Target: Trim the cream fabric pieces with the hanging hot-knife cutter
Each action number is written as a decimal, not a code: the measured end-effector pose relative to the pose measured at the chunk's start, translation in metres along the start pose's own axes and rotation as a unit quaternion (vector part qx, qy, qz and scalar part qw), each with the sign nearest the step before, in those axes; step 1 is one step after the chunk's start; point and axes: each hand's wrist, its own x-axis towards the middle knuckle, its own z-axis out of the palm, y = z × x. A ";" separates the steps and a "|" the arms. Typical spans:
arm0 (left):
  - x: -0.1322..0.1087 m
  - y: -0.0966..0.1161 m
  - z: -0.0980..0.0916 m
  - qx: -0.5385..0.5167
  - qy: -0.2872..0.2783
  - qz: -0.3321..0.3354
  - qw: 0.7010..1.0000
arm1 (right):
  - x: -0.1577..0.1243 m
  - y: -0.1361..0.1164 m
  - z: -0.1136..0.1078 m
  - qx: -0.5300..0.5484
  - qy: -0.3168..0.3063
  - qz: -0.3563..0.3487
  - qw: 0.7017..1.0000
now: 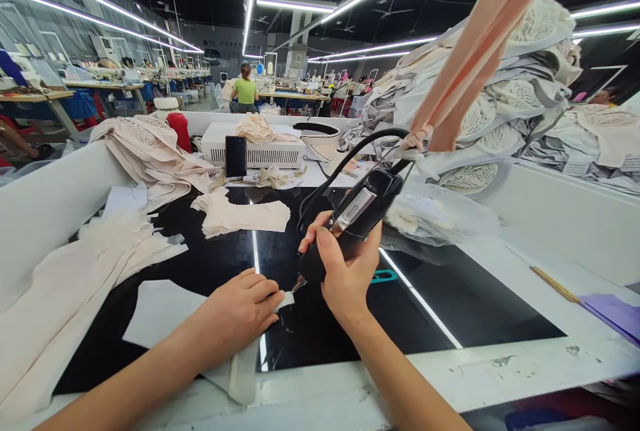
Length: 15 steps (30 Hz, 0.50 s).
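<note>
In my right hand [349, 271] is a black corded handheld tool [357, 214], gripped round its body with the fingers wrapped behind it and the thumb along the side. Its narrow metal tip [299, 283] points down at the end of a white fabric strip [287, 299]. My left hand [245, 304] presses this strip against the glossy black tabletop [320, 337], fingers bent and close together, covering most of it. More pale fabric [244, 371] shows below that hand, hanging over the front edge. A white flat piece [163, 311] lies left of my left hand.
A stack of cream fabric pieces [245, 216] lies ahead, with a phone [236, 157] behind it. Pale fabric heaps [65, 284] line the left. A peach fabric strip [465, 51] suspends the tool. A teal object [384, 276] and plastic bag [440, 211] are at right.
</note>
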 end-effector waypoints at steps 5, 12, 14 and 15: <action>0.000 0.000 0.000 0.003 0.004 -0.002 1.000 | 0.000 -0.002 -0.001 -0.004 0.000 0.002 1.000; 0.002 0.000 -0.003 0.004 -0.008 0.001 1.000 | 0.000 -0.007 -0.004 0.017 -0.005 -0.008 1.000; 0.002 0.000 -0.003 0.000 -0.007 -0.003 1.000 | 0.001 -0.005 -0.003 0.022 -0.001 -0.007 1.000; 0.002 0.000 -0.003 -0.003 -0.006 -0.003 1.000 | 0.001 -0.004 -0.003 0.024 0.002 -0.007 1.000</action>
